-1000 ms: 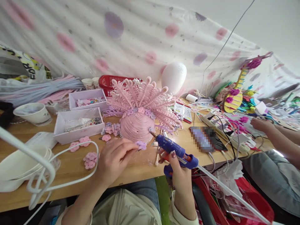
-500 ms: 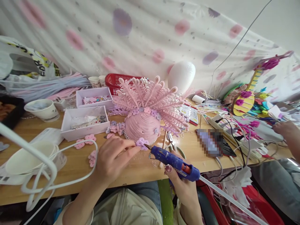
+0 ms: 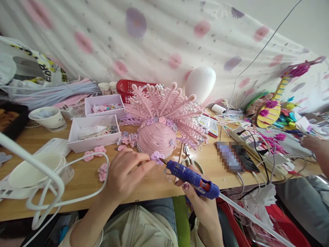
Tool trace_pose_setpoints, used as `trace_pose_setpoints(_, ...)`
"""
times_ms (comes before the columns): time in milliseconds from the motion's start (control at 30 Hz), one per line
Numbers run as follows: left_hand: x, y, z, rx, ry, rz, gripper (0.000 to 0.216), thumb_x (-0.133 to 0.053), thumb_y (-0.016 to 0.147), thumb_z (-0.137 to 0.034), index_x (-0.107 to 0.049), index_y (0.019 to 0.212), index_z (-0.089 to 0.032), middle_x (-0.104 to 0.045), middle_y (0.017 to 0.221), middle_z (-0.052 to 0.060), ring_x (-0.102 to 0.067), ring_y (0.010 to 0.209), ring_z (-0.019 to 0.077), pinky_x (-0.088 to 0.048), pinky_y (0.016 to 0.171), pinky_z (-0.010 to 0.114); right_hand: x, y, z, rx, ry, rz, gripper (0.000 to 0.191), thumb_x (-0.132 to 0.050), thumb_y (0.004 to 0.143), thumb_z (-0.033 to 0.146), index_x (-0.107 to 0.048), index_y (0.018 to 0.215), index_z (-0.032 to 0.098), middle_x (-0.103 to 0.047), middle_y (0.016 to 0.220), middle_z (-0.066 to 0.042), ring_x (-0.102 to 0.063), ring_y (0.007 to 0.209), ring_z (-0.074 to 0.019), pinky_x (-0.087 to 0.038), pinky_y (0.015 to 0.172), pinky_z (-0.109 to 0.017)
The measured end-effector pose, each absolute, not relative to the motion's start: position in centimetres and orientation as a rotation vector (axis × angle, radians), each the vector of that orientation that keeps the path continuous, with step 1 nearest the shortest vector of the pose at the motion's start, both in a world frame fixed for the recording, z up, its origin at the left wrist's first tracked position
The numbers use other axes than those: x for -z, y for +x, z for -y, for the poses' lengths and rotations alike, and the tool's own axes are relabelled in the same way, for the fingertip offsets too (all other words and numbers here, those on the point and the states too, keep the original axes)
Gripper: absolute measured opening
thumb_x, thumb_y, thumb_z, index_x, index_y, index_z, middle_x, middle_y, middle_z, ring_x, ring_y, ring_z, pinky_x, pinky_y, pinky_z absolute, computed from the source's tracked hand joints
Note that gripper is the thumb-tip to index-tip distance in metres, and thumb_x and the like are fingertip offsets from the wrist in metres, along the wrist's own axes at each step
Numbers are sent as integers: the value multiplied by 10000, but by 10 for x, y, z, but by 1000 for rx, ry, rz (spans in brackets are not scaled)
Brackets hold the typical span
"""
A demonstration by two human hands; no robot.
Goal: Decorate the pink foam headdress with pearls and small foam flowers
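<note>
My left hand (image 3: 125, 173) pinches a small lilac flower piece (image 3: 156, 157) just in front of a pink coiled headpiece (image 3: 157, 137) with curled pink fronds and pearls. My right hand (image 3: 197, 197) grips a blue hot glue gun (image 3: 191, 178), a clear glue stick trailing from its back. The gun's nozzle points left and touches the lilac flower. Both hands work over the wooden table (image 3: 154, 185) near its front edge.
Loose pink flower pieces (image 3: 102, 171) lie left of my hand. Two white trays of beads (image 3: 94, 132), paper bowls (image 3: 33, 171), a red basket (image 3: 125, 89), scissors (image 3: 190, 159), a phone (image 3: 232, 156) and a power strip (image 3: 246, 137) crowd the table. Another person's hand (image 3: 312, 144) is at right.
The glue gun's nozzle moved from the headpiece's side down and left to the lilac flower in my left fingers. The other person's hand drew back to the right.
</note>
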State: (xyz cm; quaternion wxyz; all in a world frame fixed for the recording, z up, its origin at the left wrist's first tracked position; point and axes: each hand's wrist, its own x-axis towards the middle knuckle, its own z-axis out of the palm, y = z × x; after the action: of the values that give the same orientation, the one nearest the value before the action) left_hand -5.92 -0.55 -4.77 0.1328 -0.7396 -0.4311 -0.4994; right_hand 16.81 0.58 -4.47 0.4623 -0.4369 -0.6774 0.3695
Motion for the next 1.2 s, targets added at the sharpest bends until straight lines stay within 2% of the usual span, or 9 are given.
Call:
trace_pose_setpoints(167, 46, -59, 5, 1454, -2146, 1237, 154, -583, 947, -123, -700, 927, -221, -726, 847, 2, -591, 723, 142, -448, 754, 338, 45, 168, -5, -882, -1106, 1624, 295, -738, 791, 486, -711, 674, 216, -648, 640, -35, -594, 603, -194, -501, 587, -317)
trace_pose_setpoints(333, 46, -60, 4, 1411, -2151, 1175, 184, -569, 935, -66, -691, 947, -204, -733, 868, 12, -627, 726, 137, -465, 785, 348, 54, 170, -3, -824, -1156, 1530, 280, -792, 730, 494, -742, 754, 219, -698, 750, -48, -629, 681, -213, -533, 622, -320)
trace_pose_setpoints(567, 49, -61, 4, 1407, -2114, 1157, 227, -572, 907, -18, -680, 989, -201, -747, 886, 25, -650, 763, 146, -499, 789, 344, 47, 170, -6, -866, -1116, 1615, 280, -768, 767, 466, -688, 655, 223, -631, 625, -20, -583, 604, -192, -503, 587, -310)
trace_pose_setpoints(800, 49, -61, 5, 1427, -2113, 1169, 214, -570, 917, -48, -699, 975, -208, -751, 884, 30, -635, 755, 151, -507, 792, 347, 47, 174, -7, -922, -1097, 1674, 287, -694, 831, 478, -701, 717, 215, -666, 665, -37, -619, 637, -206, -497, 607, -329)
trace_pose_setpoints(1200, 49, -60, 5, 1425, -2133, 1149, 213, -550, 932, -52, -699, 981, -197, -754, 901, 35, -652, 753, 150, -502, 777, 350, 49, 170, -4, -875, -1117, 1572, 272, -783, 754, 468, -699, 676, 221, -650, 665, -27, -597, 609, -191, -515, 590, -313)
